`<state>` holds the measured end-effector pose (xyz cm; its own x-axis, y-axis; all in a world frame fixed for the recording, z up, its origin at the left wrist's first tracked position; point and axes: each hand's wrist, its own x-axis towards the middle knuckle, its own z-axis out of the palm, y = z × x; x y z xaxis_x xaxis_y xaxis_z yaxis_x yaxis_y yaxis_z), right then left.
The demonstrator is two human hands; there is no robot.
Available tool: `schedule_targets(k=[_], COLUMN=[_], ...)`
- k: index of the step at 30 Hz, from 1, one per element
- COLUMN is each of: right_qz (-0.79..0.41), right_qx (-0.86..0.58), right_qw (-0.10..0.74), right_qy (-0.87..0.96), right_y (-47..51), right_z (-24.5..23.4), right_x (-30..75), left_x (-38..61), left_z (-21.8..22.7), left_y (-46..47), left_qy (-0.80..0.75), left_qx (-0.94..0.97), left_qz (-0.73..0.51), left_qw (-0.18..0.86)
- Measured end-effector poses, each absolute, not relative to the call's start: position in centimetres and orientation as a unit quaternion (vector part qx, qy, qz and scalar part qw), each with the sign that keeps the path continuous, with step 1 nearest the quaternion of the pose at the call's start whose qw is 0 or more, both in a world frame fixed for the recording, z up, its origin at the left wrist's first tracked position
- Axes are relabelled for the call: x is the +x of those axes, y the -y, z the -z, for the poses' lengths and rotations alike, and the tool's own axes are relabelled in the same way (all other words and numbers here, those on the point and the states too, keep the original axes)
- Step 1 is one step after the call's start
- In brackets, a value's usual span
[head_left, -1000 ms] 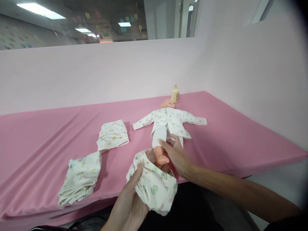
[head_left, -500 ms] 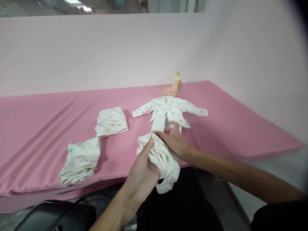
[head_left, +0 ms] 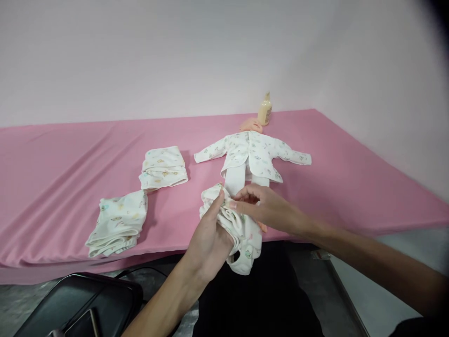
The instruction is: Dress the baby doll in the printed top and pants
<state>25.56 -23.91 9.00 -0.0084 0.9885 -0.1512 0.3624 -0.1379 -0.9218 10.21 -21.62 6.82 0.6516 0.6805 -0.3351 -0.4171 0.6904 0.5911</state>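
A baby doll (head_left: 250,154) lies on its back on the pink table (head_left: 70,154), head toward the wall, in a printed white jacket and white leggings. At its feet my left hand (head_left: 208,238) grips a bunched pair of printed baby trousers (head_left: 242,231) from below. My right hand (head_left: 263,206) pinches the top edge of the same trousers, over the doll's legs. The doll's feet are mostly hidden by the cloth and my hands; a bit of one foot shows beside my right wrist.
Two folded printed garments lie left of the doll: one (head_left: 163,168) mid-table, another (head_left: 117,222) near the front edge. A beige pump bottle (head_left: 264,110) stands by the wall behind the doll's head. A black chair (head_left: 70,304) sits below the table's front edge.
The trousers have been drawn up from below the table edge over the doll's foot. My right hand left the doll's leg and took the trousers' edge. The view tilted down.
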Motion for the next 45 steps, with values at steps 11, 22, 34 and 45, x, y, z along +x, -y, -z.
schedule_targets(k=[11,22,34,45], right_qz=[-0.571,-0.495,-0.358,-0.374], right_qx=[-0.512,-0.561,-0.608,-0.588], right_qw=[0.320,0.340,0.343,0.390], right_qy=[0.556,0.570,0.620,0.602], right_y=[23.9,25.1,25.6,26.0], right_z=[-8.4,-7.6,-6.7,-6.5], right_x=[25.2,24.3,22.9,22.7], left_x=[10.3,9.7,9.7,9.4], left_z=[-6.6,-6.6,-6.2,-5.6], left_y=[21.6,21.5,21.7,21.4], left_qy=[-0.320,-0.250,-0.271,-0.240], left_qx=[0.252,0.265,0.263,0.278], left_qz=[-0.305,-0.301,-0.293,-0.296], left_qw=[0.861,0.881,0.878,0.882])
